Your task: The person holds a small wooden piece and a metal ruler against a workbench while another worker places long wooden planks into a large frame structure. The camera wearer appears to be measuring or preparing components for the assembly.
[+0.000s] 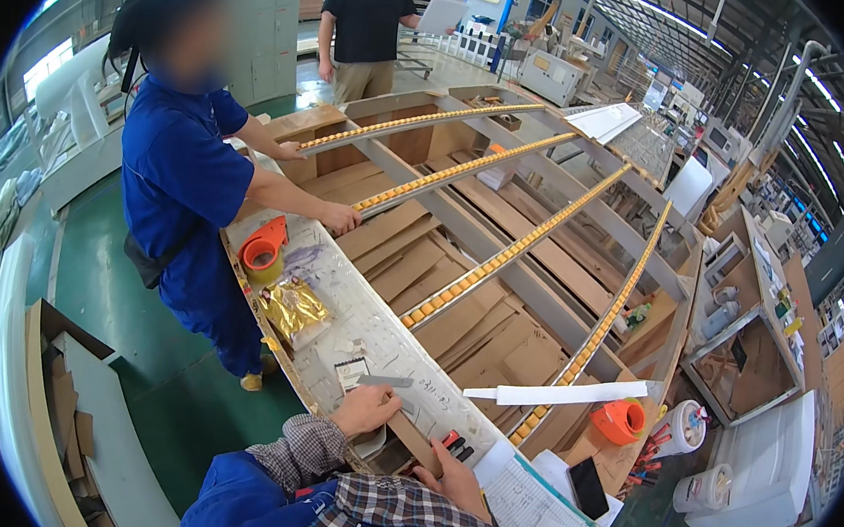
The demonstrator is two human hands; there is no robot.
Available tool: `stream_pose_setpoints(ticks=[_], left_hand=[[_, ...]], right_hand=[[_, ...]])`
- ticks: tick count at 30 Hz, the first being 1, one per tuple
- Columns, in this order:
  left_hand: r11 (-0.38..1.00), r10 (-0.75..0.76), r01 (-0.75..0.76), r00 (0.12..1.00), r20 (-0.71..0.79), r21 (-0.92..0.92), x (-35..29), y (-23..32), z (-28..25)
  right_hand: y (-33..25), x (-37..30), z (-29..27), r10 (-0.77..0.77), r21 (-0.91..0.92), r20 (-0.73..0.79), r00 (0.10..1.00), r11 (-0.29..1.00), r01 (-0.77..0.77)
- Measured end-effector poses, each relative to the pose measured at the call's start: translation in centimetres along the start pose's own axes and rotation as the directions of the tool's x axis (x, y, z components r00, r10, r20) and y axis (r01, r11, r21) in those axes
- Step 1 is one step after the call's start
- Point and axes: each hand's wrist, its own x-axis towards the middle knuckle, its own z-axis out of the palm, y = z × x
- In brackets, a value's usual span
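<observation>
My left hand (366, 410) rests at the near edge of the white worktop (324, 333), fingers curled beside a small grey flat-barred piece (387, 386). What lies under those fingers is hidden. A brown flat strip (414, 442) runs from beside my left hand to my right hand (458, 486). My right thumb and fingers close on its near end. Just beyond the strip lies a red-and-black hand tool (456, 445). A small printed card (350, 372) lies past my left hand. Written sheets (536, 514) and a black phone (587, 487) are right of my right hand.
Yellow roller rails (481, 279) span the open frame above cardboard sheets (448, 306). A co-worker in blue (185, 162) touches the left rails; another person (368, 18) stands behind. Orange tape dispensers (263, 247), a gold packet (294, 311) and a white strip (561, 393) lie around.
</observation>
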Motion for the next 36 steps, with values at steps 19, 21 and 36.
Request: stream_pose_setpoints(ticks=[19,21,36], left_hand=[[1.000,-0.028,0.027,0.999,0.026,0.008,-0.2,0.4,-0.4],[1.000,-0.020,0.020,0.999,0.025,0.001,-0.1,0.2,-0.2],[1.000,-0.013,0.013,0.999,0.032,0.026,0.1,-0.2,0.0]], right_hand=[[0.8,0.3,1.0,-0.061,0.015,-0.150,0.987,0.998,0.064],[0.8,0.3,1.1,-0.061,0.013,-0.155,0.986,0.998,0.064],[0.2,0.2,0.5,-0.042,0.048,-0.085,0.996,0.998,0.046]])
